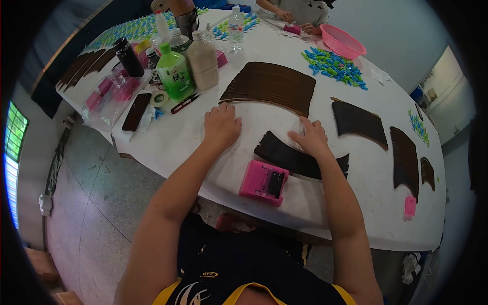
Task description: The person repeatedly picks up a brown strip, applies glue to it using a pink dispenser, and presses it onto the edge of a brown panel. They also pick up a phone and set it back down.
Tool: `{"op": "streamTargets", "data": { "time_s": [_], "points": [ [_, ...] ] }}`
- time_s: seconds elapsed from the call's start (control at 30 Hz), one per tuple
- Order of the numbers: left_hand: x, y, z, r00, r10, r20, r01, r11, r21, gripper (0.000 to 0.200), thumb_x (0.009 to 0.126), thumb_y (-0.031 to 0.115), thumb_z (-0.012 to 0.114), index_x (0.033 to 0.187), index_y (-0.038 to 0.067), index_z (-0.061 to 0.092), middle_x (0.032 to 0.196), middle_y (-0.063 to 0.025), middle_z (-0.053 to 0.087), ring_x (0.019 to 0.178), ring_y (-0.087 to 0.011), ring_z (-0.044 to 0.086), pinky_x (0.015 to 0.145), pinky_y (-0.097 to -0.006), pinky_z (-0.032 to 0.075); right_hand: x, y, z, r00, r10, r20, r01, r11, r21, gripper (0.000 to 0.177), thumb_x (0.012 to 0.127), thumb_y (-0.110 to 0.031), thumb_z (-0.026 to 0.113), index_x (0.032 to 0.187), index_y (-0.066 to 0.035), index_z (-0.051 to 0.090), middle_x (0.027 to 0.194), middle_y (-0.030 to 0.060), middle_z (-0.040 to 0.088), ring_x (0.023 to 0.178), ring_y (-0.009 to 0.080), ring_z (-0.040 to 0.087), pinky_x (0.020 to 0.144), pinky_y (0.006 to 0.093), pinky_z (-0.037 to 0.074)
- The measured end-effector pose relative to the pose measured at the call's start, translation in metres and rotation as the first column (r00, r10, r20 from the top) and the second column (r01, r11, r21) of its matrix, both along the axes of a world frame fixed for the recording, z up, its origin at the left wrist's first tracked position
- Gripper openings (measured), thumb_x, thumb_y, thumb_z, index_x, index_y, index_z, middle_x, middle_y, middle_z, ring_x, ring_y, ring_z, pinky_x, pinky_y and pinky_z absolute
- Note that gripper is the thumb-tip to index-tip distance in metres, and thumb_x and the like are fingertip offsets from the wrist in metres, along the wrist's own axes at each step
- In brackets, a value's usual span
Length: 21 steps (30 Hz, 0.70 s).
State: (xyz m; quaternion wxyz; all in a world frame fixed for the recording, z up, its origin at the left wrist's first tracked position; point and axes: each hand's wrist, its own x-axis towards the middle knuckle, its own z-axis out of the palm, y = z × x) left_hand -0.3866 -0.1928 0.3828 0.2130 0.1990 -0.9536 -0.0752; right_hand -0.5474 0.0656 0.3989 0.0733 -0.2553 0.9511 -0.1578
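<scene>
Dark brown strips (284, 155) are lying in a curved row running left to right on the white table (178, 137), just beyond a pink gadget (264, 182). The right hand (308, 137) is pressing flat on the row's far edge, fingers open, gripping nothing. The left hand (222, 124) is resting palm-down just off its left end, so the right one's nearer.

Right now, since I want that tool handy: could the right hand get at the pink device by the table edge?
Probably yes. The right hand rests on the dark strips, and the pink device lies just beside them, nearer the body, with nothing over it.
</scene>
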Motion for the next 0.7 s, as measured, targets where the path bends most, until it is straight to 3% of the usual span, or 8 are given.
{"op": "streamTargets", "data": {
  "time_s": [0.13,0.2,0.23,0.3,0.4,0.43,0.5,0.7],
  "points": [
    [-0.002,0.0,0.0,0.999,0.019,0.031,-0.02,0.999,0.028,0.04,0.095,0.031,0.066,0.126,0.006,0.062,0.134,-0.0132,0.06,0.116,-0.036,0.06,0.1,-0.0528,0.045,-0.008,0.015,-0.003,0.999,0.053,0.008,-0.052,0.997,-0.062,0.078,0.088,-0.051,0.078,0.152,-0.011,0.056,0.137,0.022,0.056,0.127,0.0387,0.059,0.106,0.0468,0.05],
    [-0.001,0.0,-0.001,0.999,0.02,0.032,-0.021,0.999,0.032,0.041,0.095,0.031,0.066,0.127,0.006,0.061,0.135,-0.0134,0.06,0.116,-0.0362,0.06,0.101,-0.0527,0.045,-0.007,0.027,-0.001,0.986,0.15,0.079,-0.115,0.935,-0.336,0.064,0.091,-0.036,0.079,0.144,-0.007,0.061,0.132,0.0204,0.058,0.117,0.034,0.064,0.099,0.0421,0.054],
    [-0.002,-0.001,-0.001,0.999,0.016,0.036,-0.017,0.999,0.033,0.041,0.095,0.031,0.066,0.127,0.005,0.06,0.136,-0.0135,0.059,0.116,-0.0363,0.06,0.101,-0.0527,0.045,-0.003,0.034,0.0,0.985,0.152,0.075,-0.119,0.935,-0.334,0.064,0.091,-0.036,0.079,0.144,-0.007,0.061,0.132,0.0204,0.058,0.117,0.034,0.064,0.099,0.0421,0.054],
    [-0.002,-0.002,-0.001,0.999,0.015,0.035,-0.016,0.999,0.039,0.042,0.096,0.031,0.065,0.128,0.005,0.06,0.136,-0.0136,0.059,0.117,-0.0365,0.06,0.102,-0.0527,0.044,0.018,0.049,0.023,0.982,0.178,-0.055,-0.184,0.882,-0.434,0.045,0.093,-0.024,0.078,0.131,-0.003,0.067,0.122,0.0163,0.062,0.107,0.0287,0.066,0.092,0.0396,0.056],
    [-0.002,-0.002,-0.002,0.999,0.013,0.033,-0.014,0.999,0.047,0.042,0.096,0.032,0.064,0.128,0.004,0.059,0.136,-0.0137,0.058,0.117,-0.0367,0.06,0.102,-0.0529,0.044,0.054,0.076,0.045,0.974,0.205,-0.097,-0.226,0.85,-0.476,0.035,0.09,-0.019,0.081,0.118,-0.002,0.07,0.112,0.0139,0.064,0.104,0.0297,0.065,0.09,0.0409,0.055],
    [-0.002,-0.002,-0.002,1.0,0.011,0.029,-0.012,0.999,0.048,0.042,0.096,0.032,0.064,0.128,0.004,0.059,0.136,-0.0137,0.058,0.117,-0.0368,0.06,0.102,-0.0529,0.044,0.062,0.086,0.042,0.974,0.205,-0.098,-0.227,0.851,-0.474,0.035,0.09,-0.019,0.081,0.118,-0.002,0.07,0.112,0.0139,0.064,0.104,0.0297,0.065,0.09,0.0409,0.055],
    [-0.003,-0.002,-0.002,0.999,0.016,0.032,-0.017,0.999,0.05,0.042,0.096,0.032,0.064,0.127,0.004,0.059,0.135,-0.0137,0.058,0.117,-0.0368,0.06,0.103,-0.0528,0.044,0.074,0.109,0.036,0.896,0.303,-0.326,-0.416,0.829,-0.374,0.028,0.084,-0.012,0.083,0.106,-0.002,0.07,0.106,0.0131,0.065,0.1,0.0322,0.064,0.086,0.0423,0.054],
    [-0.005,-0.003,0.001,0.996,0.025,0.085,-0.03,0.998,0.05,0.046,0.096,0.036,0.063,0.129,0.004,0.061,0.137,-0.0137,0.058,0.119,-0.0345,0.06,0.102,-0.0513,0.044,0.096,0.141,0.012,0.796,0.344,-0.499,-0.494,0.845,-0.205,0.021,0.079,-0.003,0.08,0.096,-0.005,0.068,0.103,0.0109,0.065,0.092,0.0323,0.063,0.081,0.042,0.051]
  ]
}}
